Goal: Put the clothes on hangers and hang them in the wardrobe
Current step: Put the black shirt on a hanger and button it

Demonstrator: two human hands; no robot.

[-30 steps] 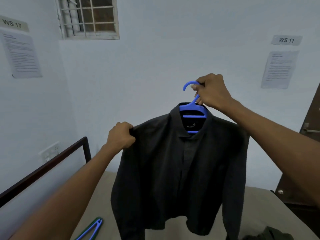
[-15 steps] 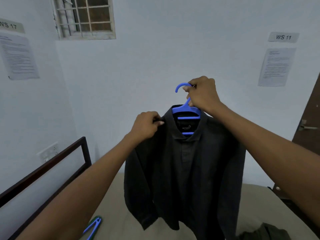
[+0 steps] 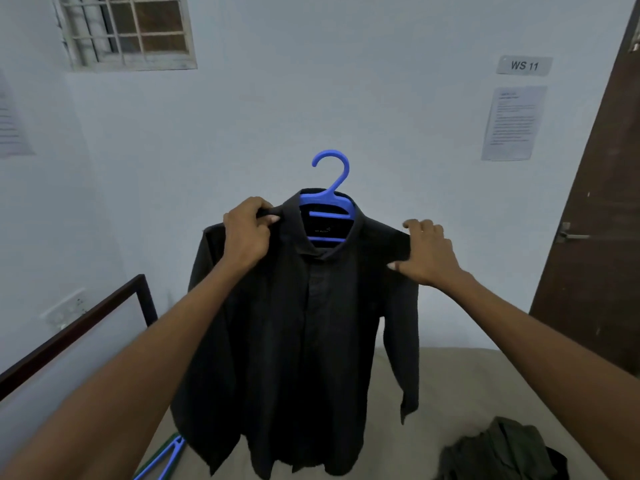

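**Dark shirt on blue hanger, held up over the bed**

- Shirt: dark, long-sleeved, collared, front facing the camera. Hangs on the blue hanger, raised in the air above the bed, with the wall behind it. Hem hangs low over the bed's near-left part.
- Blue hanger: hook upright and free above the collar; bars visible inside the neck opening.
- Left hand: fingers curled, gripping the shirt at the collar and shoulder on that side.
- Right hand: fingers over the top of the other shoulder, thumb in front, pinching the fabric.
- Spare hangers: blue and green, lying at the bed's near-left edge.
- Olive garment: crumpled at the bed's near-right corner.
- Brown door: at the right.
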